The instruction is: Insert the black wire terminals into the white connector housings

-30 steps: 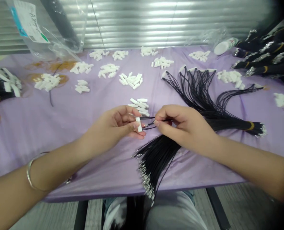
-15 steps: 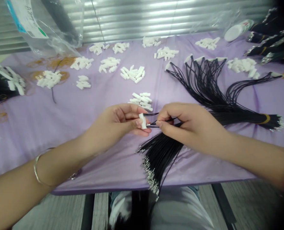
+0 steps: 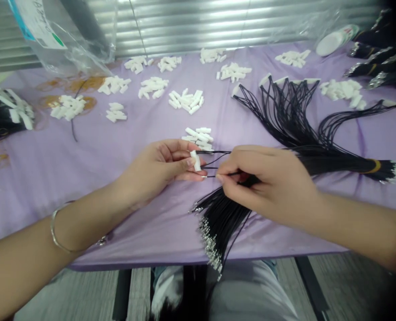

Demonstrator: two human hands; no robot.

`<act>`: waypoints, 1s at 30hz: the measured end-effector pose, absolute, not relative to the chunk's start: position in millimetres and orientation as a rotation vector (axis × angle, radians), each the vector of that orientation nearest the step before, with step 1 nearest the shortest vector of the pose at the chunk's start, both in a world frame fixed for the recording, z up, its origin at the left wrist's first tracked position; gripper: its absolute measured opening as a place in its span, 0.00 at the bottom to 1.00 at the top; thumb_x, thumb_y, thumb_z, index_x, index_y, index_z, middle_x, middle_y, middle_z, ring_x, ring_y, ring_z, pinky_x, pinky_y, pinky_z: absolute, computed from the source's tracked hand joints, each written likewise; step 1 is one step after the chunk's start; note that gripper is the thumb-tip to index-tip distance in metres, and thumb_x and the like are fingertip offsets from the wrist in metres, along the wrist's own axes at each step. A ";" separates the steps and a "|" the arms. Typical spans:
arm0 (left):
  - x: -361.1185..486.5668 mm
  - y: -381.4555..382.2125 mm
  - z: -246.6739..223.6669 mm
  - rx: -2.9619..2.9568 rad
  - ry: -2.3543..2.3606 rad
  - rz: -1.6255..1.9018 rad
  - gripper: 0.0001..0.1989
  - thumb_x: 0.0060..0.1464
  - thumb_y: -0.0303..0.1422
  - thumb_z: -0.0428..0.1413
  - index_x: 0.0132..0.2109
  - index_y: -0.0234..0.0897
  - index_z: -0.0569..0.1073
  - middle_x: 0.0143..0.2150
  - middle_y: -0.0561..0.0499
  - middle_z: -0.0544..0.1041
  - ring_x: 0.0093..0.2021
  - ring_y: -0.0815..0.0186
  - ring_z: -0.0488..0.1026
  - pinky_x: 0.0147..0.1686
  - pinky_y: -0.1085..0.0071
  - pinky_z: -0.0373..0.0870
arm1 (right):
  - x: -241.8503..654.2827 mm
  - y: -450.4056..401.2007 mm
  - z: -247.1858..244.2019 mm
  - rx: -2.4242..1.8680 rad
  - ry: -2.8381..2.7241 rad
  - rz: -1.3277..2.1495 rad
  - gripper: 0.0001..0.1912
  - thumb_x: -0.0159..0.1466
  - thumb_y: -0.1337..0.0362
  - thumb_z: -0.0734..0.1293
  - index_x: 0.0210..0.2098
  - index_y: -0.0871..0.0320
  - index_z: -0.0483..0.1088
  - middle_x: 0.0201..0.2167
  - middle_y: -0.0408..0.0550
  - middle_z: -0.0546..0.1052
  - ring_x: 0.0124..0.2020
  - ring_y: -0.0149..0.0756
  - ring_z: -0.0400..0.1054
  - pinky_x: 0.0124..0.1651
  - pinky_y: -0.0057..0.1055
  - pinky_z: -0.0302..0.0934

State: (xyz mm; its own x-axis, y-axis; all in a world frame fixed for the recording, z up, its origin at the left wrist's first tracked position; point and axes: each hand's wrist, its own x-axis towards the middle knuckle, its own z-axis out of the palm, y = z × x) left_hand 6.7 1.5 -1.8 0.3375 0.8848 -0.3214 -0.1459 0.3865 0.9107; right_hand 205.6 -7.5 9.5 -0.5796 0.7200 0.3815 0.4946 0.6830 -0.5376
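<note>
Between its thumb and fingers my left hand (image 3: pixel 171 162) holds a white connector (image 3: pixel 195 161) in the middle of the view. Black wires run from the connector toward my right hand (image 3: pixel 265 178). That hand pinches a thin black wire (image 3: pixel 211 176), whose metal tip lies just below the connector, near the left fingertips. Below my right hand lies a fanned bundle of black wires (image 3: pixel 228 218) with silver tips. A small pile of white connectors (image 3: pixel 198 137) sits just beyond my left fingers.
More white connector piles (image 3: pixel 186 101) are spread over the purple cloth (image 3: pixel 94 178). A banded wire bundle (image 3: pixel 338 161) with white connectors lies right. Other bundles (image 3: pixel 378 67) and a white container (image 3: pixel 335 41) are back right. A plastic bag (image 3: pixel 67 40) stands back left.
My left hand and the connector have shifted slightly up and left. The wire tip in my right hand's pinch now sits lower, apart from the connector, and more wire shows between the hands.
</note>
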 end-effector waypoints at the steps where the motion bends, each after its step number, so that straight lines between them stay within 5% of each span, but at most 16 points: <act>1: 7.0 1.7 -1.5 0.923 0.996 0.814 0.09 0.48 0.24 0.59 0.38 0.32 0.71 0.29 0.52 0.77 0.31 0.69 0.77 0.35 0.76 0.75 | 205.0 -5.1 6.3 -0.950 -2.309 0.531 0.05 0.56 0.72 0.63 0.27 0.56 0.66 0.24 0.41 0.70 0.25 0.28 0.64 0.27 0.27 0.57; 30: 6.4 3.8 -5.2 0.962 1.018 0.744 0.09 0.48 0.24 0.59 0.38 0.32 0.70 0.31 0.52 0.78 0.31 0.69 0.77 0.37 0.75 0.75 | 200.2 6.0 -4.7 -1.087 -2.196 0.833 0.03 0.54 0.71 0.65 0.24 0.61 0.67 0.21 0.40 0.70 0.24 0.24 0.62 0.27 0.22 0.54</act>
State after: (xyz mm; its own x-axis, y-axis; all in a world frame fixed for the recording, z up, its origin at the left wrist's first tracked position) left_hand 6.4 3.8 -5.2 0.3582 0.8642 -0.3534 -0.0735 0.4035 0.9120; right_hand 200.2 6.0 -4.7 -0.5241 0.8289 0.1957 0.4904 0.4816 -0.7264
